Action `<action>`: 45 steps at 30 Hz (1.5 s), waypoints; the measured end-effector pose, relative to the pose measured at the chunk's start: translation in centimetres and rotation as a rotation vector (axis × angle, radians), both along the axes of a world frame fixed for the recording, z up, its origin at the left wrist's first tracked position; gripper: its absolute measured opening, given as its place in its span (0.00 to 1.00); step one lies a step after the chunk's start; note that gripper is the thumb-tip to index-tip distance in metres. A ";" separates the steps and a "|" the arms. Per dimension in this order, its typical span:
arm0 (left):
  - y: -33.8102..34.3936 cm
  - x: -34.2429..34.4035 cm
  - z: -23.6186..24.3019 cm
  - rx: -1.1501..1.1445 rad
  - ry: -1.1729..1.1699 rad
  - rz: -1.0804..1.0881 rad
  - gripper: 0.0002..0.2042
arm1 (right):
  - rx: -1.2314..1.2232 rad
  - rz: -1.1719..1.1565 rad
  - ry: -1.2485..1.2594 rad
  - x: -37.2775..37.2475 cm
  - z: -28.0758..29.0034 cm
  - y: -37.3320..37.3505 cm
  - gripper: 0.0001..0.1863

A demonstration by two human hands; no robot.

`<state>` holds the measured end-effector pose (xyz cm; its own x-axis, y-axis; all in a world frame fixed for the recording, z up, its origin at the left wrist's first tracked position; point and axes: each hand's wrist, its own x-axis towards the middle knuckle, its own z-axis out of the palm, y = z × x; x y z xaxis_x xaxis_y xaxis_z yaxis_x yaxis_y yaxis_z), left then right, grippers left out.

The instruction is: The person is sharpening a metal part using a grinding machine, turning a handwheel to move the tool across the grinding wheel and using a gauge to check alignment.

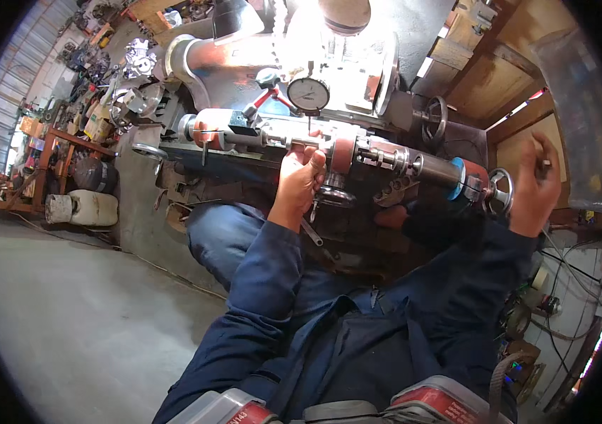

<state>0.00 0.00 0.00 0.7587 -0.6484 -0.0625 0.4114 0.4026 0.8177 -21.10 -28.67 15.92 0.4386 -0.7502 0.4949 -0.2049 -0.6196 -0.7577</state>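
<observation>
My left hand (pixel 300 178) is closed around a slim metal shaft (pixel 304 141), held lengthwise between the machine's two ends. Directly above that hand is a round white-faced dial gauge (pixel 308 93), its stem pointing down toward the shaft. A red jointed arm (pixel 266 99) stands beside the gauge, over a dark block (pixel 244 121). Off to the right, my right hand (pixel 538 185) is raised with curled fingers, apart from the machine and close to a handwheel (pixel 501 189). Something small shows at its fingertips, too small to name.
Right of the shaft, a metal cylinder (pixel 437 172) leads to a blue band (pixel 459 178). A smaller handwheel (pixel 334 196) sits below my left hand. A bright lamp glares behind the gauge. At left lie a white gas cylinder (pixel 96 209) and a rusty frame (pixel 50 166).
</observation>
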 end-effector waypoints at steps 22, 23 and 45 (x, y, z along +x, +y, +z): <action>0.0 -2.2 2.3 0.220 0.143 0.315 0.20 | 0.248 0.039 0.087 -10.2 -12.1 -12.1 0.15; 0.0 -2.1 2.2 0.219 0.143 0.314 0.20 | 0.243 0.054 0.134 -9.9 -12.4 -12.8 0.15; -0.4 -1.6 2.1 -0.006 0.204 0.233 0.08 | 0.316 0.288 0.451 -13.9 -20.2 -15.1 0.14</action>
<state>-1.65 -0.43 2.08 0.8592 -0.4595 -0.2252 0.4627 0.5096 0.7254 -34.97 -43.72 -4.26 0.7595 -0.6504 -0.0130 -0.4056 -0.4578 -0.7911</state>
